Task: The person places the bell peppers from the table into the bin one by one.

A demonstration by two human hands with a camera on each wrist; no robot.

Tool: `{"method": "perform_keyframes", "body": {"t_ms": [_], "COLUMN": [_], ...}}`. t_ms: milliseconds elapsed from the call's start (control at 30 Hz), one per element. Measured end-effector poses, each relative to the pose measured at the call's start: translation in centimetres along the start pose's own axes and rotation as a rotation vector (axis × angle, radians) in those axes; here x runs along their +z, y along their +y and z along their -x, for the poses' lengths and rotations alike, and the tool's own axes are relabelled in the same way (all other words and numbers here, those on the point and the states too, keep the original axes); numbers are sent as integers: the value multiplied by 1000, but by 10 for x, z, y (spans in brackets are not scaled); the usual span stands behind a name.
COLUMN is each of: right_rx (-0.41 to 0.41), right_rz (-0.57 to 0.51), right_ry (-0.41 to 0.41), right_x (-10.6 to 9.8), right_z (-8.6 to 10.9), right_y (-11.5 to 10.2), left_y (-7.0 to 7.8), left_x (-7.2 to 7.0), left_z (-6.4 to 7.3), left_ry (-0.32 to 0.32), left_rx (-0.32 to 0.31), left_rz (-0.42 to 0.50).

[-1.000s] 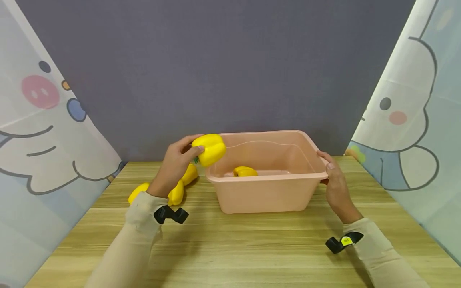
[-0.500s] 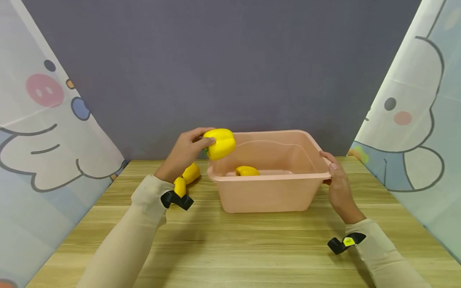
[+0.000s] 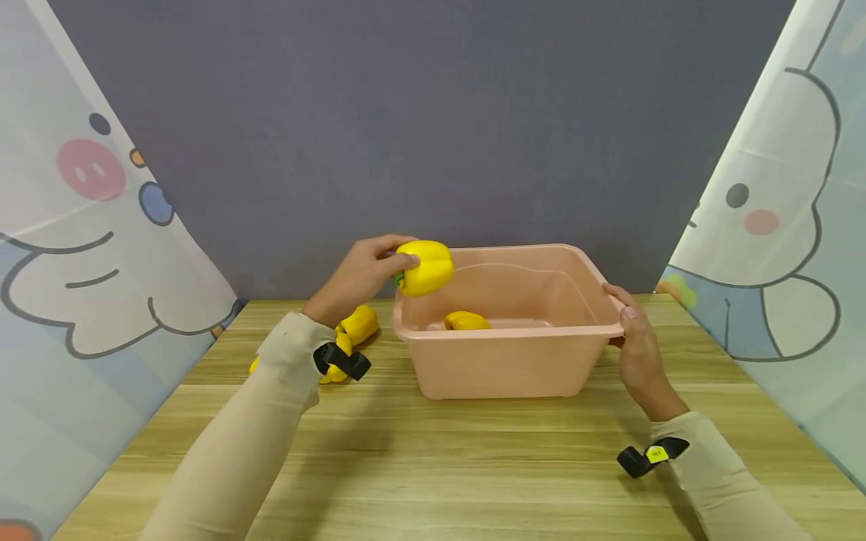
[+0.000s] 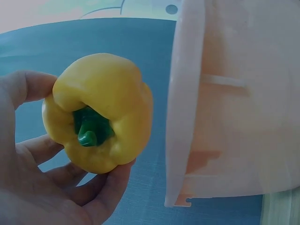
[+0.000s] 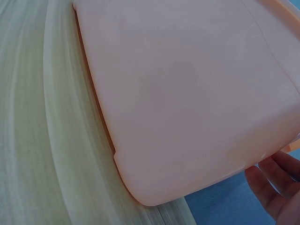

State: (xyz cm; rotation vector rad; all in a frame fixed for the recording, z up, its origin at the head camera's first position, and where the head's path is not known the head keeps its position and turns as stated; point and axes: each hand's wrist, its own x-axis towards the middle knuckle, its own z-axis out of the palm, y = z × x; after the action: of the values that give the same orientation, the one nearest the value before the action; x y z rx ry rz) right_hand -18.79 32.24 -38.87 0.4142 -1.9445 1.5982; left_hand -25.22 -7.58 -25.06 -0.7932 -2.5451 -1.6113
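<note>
My left hand [image 3: 365, 276] holds a yellow bell pepper [image 3: 429, 268] with a green stem at the upper left rim of a pink plastic tub [image 3: 501, 364]. In the left wrist view the thumb and fingers curl round the bell pepper [image 4: 103, 98], stem toward the camera, just beside the tub's wall [image 4: 183, 103]. Gripping the tub's right rim is my right hand [image 3: 639, 353], thumb on top and fingers beneath. The right wrist view has its fingers [image 5: 269, 187] at the tub's edge. Inside the tub lies another yellow pepper [image 3: 467, 321].
More yellow peppers [image 3: 358, 324] lie on the wooden table [image 3: 473, 466] left of the tub, partly hidden by my left forearm. Behind stands a grey panel [image 3: 433, 128]. Cartoon-printed sheets [image 3: 88, 248] flank the table on both sides.
My left hand has carried the pepper to the right and slightly up, from beside the tub to over its left rim. The right hand keeps its grip on the rim.
</note>
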Motion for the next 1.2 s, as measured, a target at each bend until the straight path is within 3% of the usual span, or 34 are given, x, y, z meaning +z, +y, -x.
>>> {"method": "perform_keyframes", "body": {"t_ms": [467, 767, 1033, 1200], "right_rx": [1, 4, 4, 5], "right_rz": [5, -16, -31, -35], "right_ry": [0, 25, 30, 31], "right_x": [-2, 0, -1, -3], "right_z": [0, 1, 0, 1], "right_y": [0, -1, -2, -2], "left_y": [9, 20, 29, 32], "left_x": [7, 13, 16, 21], "left_z": [-13, -26, -34, -41], "left_ry": [-32, -82, -137, -175], "left_rx": [-34, -27, -19, -15], "left_rz": [-33, -144, -125, -169]}}
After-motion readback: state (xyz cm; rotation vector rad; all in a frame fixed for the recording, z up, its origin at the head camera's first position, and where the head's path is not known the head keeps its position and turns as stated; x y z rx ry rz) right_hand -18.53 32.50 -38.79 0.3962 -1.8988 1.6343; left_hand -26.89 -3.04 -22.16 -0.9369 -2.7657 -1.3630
